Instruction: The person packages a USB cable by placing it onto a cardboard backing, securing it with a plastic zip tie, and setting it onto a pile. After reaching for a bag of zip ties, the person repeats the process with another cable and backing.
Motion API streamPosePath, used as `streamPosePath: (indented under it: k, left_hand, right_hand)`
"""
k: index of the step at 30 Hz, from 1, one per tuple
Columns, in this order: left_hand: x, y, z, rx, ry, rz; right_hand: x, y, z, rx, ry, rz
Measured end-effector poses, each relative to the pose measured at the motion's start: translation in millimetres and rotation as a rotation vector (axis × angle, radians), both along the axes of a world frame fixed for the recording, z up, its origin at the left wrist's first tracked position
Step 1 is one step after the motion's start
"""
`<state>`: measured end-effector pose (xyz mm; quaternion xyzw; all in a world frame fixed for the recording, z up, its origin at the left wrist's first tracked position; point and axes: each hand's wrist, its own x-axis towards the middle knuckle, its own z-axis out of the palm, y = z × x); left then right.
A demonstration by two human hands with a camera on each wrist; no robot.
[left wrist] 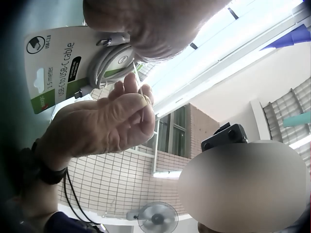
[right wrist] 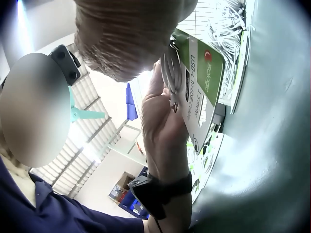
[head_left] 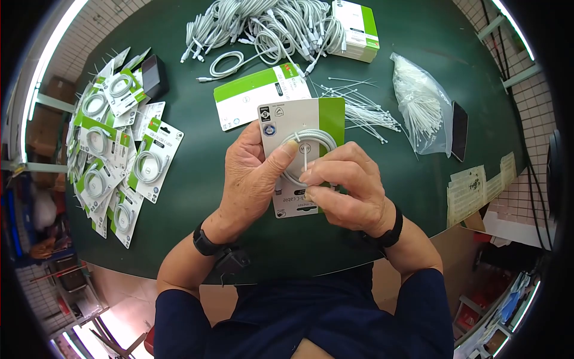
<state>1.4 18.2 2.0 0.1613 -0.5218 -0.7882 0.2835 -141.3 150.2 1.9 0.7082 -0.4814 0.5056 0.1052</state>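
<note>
A white and green card is held upright over the table, with a coiled grey-white cable against its face. The left hand grips the card's left side, its thumb pressing on the coil. At the coil's lower right, the right hand pinches a thin white tie between thumb and fingers. In the left wrist view the tie runs from the coil to the fingertips of the right hand. The right wrist view shows the left hand behind the card; the near hand hides part of the coil.
Many loose cables lie at the back beside a stack of cards. Carded cables pile up at the left. A flat card, loose white ties, a bag of ties and a phone lie beyond the hands.
</note>
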Motion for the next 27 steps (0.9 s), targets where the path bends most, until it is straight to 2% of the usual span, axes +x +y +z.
streamPosePath:
  k: [6,15,27]
  left_hand:
    - [0.3,-1.4,1.0,0.035,0.003,0.007]
    - [0.6,-2.1,0.3,0.041,0.012,0.012]
    - [-0.6,1.6,-11.0,0.050,-0.012,-0.022]
  right_hand:
    - [0.8,-0.6,-3.1,0.020,-0.151,0.141]
    - [0.6,-2.1,-1.8,0.058,-0.222,0.183]
    - [3.1,-5.3,-4.7,0.058,-0.115,-0.007]
